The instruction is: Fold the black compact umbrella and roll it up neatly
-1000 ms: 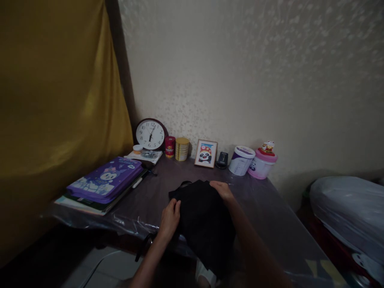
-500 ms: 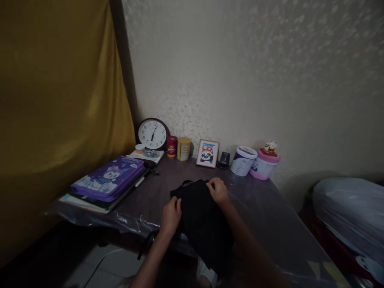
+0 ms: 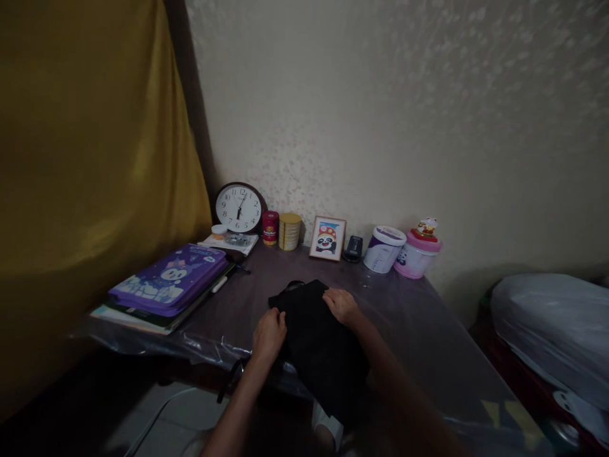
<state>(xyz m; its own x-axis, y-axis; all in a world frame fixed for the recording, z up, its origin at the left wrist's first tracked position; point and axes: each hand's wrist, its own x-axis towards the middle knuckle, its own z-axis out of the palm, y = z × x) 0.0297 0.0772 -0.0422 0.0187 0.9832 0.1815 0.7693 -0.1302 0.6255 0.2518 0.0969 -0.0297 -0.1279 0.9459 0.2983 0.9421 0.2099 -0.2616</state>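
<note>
A black cloth piece with thin straps (image 3: 316, 343) lies over the front edge of the table, its lower part hanging down toward me. A small loop shows at its top, and a dark strap dangles by my left forearm. I cannot tell whether it is a bag or an apron. My left hand (image 3: 270, 333) pinches its left edge, fingers closed. At the upper right edge, my right hand (image 3: 341, 306) grips the fabric with bent fingers; the thumb is mostly hidden.
Left on the plastic-covered table (image 3: 413, 336) lies a purple case (image 3: 169, 279) on books, beside a white pen (image 3: 219, 284). Along the wall stand a clock (image 3: 239, 208), red tin (image 3: 270, 228), yellow tin (image 3: 289, 231), panda frame (image 3: 328, 238), stapler-like black object (image 3: 353, 249) and two tubs (image 3: 384, 251).
My right hand's fingers have come down flatter over the cloth's upper edge. My left hand keeps its hold on the left edge. The view has shifted slightly.
</note>
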